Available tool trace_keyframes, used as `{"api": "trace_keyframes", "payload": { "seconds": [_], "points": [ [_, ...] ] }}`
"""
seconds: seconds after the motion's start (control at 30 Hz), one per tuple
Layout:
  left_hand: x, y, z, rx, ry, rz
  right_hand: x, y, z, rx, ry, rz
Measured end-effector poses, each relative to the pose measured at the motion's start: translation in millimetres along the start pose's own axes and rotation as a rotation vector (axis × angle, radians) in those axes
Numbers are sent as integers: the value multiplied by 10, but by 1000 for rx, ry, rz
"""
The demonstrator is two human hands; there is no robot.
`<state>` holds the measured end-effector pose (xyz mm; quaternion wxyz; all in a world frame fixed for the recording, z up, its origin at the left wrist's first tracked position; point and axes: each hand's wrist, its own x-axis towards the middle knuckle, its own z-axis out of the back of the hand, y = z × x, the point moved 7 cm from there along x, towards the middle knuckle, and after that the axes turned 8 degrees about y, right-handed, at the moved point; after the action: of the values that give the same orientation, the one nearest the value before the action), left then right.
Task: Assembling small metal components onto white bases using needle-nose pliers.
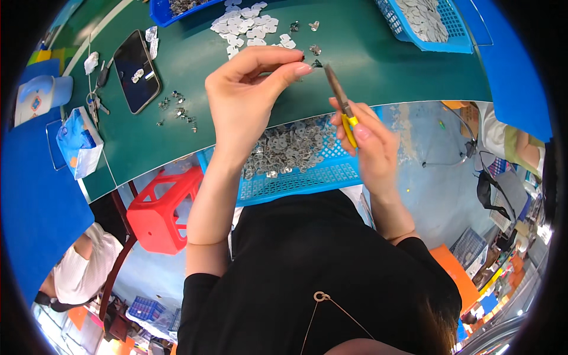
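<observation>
left hand [244, 83] pinched small dark piece [303, 57] beyond blue mesh basket [296, 193], fingertip grip likely for precision | right hand [376, 139] clamped yellow-handled tool [338, 90], tip near piece | metal parts [285, 151] lay in basket, probably for easy reach

The dark speck [303, 57] at the left hand [241, 84] is too small to identify — the dark-blue tray [157, 14], cropped.

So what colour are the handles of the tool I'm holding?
The handles are yellow, best seen in the head view.

No text, number or sign can be read.
</observation>
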<state>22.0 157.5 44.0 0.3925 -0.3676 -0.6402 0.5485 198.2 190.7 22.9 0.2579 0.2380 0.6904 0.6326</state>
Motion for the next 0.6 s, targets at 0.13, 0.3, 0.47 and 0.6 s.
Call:
{"api": "trace_keyframes", "payload": {
  "seconds": [0.13, 0.3, 0.47, 0.6],
  "points": [
    [-142, 8, 39, 57, -67, -72, 18, 56, -149, -97, -3, 93],
    [-238, -154, -1, 146, -103, -157, 41, 48, -177, -252, -2, 123],
    [-261, -241, 1, 316, -87, -221, 50, 47, -187, -273, -35, 85],
    [-291, -282, -8, 426, -150, -323, 54, 32, -168, -278, -31, 82]
  ]
}}
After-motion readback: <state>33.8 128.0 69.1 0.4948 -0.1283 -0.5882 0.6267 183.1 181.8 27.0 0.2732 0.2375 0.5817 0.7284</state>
